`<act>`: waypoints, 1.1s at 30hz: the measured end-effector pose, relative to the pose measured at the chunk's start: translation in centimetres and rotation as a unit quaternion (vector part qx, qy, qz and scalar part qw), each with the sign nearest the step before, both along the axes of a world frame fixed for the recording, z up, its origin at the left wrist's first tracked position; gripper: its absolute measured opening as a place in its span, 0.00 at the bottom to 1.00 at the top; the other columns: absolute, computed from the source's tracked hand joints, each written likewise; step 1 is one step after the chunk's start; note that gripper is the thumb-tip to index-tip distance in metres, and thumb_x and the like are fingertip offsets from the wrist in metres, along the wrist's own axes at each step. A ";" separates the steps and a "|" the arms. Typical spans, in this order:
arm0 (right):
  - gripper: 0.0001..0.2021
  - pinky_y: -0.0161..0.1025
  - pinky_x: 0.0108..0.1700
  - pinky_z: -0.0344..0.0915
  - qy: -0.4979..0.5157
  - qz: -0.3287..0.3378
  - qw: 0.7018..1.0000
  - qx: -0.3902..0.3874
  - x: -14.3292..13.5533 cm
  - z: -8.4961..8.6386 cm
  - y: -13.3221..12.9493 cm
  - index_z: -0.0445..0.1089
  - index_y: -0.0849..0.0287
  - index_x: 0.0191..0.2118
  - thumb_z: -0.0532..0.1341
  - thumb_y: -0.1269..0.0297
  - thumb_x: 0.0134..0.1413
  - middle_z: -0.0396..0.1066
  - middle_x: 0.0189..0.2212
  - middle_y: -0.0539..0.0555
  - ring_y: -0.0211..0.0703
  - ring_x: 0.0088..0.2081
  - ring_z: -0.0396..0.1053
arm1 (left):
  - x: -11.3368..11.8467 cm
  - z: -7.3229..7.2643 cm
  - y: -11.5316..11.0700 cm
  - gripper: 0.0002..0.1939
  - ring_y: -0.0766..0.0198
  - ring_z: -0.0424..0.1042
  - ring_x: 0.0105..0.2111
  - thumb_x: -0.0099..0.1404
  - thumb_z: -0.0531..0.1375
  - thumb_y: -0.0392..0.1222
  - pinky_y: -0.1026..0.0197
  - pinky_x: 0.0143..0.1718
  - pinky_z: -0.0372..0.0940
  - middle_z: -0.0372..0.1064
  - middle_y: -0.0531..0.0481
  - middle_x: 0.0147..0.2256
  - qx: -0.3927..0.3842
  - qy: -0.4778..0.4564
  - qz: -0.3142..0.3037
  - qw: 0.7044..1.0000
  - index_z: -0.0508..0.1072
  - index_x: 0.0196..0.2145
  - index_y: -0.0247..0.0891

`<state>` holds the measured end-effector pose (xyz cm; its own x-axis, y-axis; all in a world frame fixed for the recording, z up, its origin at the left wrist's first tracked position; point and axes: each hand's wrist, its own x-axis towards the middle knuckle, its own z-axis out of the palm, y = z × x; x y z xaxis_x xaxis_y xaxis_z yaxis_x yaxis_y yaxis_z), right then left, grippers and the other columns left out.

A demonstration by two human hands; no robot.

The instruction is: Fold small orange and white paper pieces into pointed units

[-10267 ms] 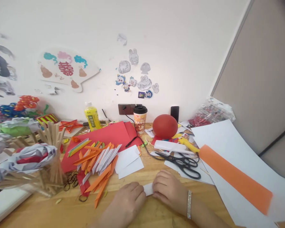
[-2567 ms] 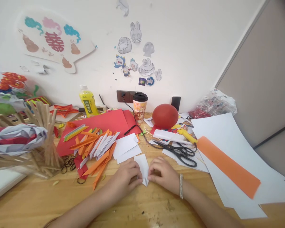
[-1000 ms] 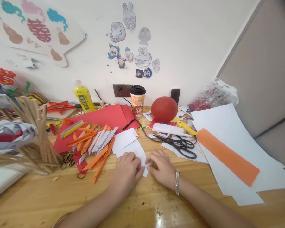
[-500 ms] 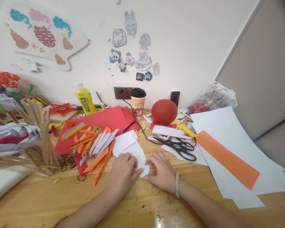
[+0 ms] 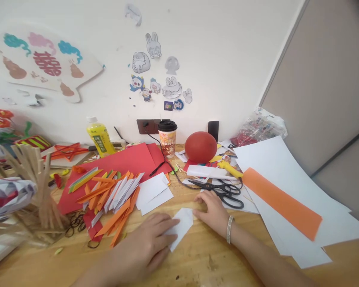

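Note:
A folded white paper [image 5: 183, 225] with pointed ends lies at an angle at the front of the wooden table. My left hand [image 5: 151, 243] grips its lower left part, fingers over the sheet; the thumb is hard to make out. Beside the upper right corner is my right hand [image 5: 212, 211], wearing a bracelet, its fingers curved and apart. A fingertip is at the paper's edge; whether it touches I cannot tell. Flat white paper pieces [image 5: 157, 199] lie just beyond the left hand. Folded orange and white strips [image 5: 118, 197] are heaped to the left.
Black scissors [image 5: 224, 191] lie beyond my right hand, near a red balloon [image 5: 200, 147] and a paper cup [image 5: 168, 141]. White sheets [image 5: 266, 159] with an orange strip [image 5: 283, 203] cover the right side. Wooden sticks [image 5: 43, 187] and a yellow bottle [image 5: 100, 138] are at left.
The folded paper has turned and come nearer, away from the other white pieces. My left hand has moved closer with it, while the right hand has shifted slightly right and let the paper go.

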<state>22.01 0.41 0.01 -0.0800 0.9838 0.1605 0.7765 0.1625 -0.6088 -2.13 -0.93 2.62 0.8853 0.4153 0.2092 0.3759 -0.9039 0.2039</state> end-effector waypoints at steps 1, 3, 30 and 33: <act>0.09 0.42 0.41 0.57 -0.005 -0.001 1.000 0.004 -0.1 -0.1 0.0 0.66 0.58 0.33 0.64 0.73 0.42 0.66 0.31 0.50 0.45 0.37 0.61 | 0.1 0.0 -0.3 0.18 0.55 0.61 0.53 0.60 0.52 0.29 0.51 0.52 0.62 0.64 0.46 0.53 -0.020 -0.003 -0.004 1.000 0.69 0.45 0.42; 0.09 0.43 0.41 0.57 -0.013 0.000 1.000 0.018 -0.2 -0.1 0.0 0.66 0.58 0.33 0.64 0.73 0.43 0.66 0.32 0.51 0.45 0.37 0.61 | 0.2 -0.3 -0.6 0.21 0.57 0.61 0.53 0.57 0.51 0.25 0.56 0.51 0.63 0.64 0.47 0.53 -0.049 -0.013 -0.008 0.999 0.69 0.45 0.42; 0.03 0.38 0.40 0.57 -0.022 0.296 0.954 0.046 -1.5 0.6 -1.7 0.70 0.57 0.29 0.64 0.71 0.48 0.67 0.30 0.49 0.41 0.36 0.61 | 1.1 -1.9 1.7 0.09 0.63 0.66 0.37 0.67 0.53 0.39 0.62 0.40 0.62 0.69 0.49 0.33 -0.176 -0.134 0.039 0.974 0.74 0.34 0.40; 0.05 0.39 0.41 0.56 -0.021 0.268 0.962 0.038 -1.7 0.7 -1.9 0.68 0.58 0.28 0.65 0.71 0.46 0.66 0.30 0.49 0.41 0.36 0.60 | 1.3 -1.8 1.5 0.08 0.63 0.66 0.36 0.65 0.55 0.38 0.62 0.39 0.62 0.68 0.50 0.32 -0.177 -0.137 0.073 0.972 0.73 0.31 0.40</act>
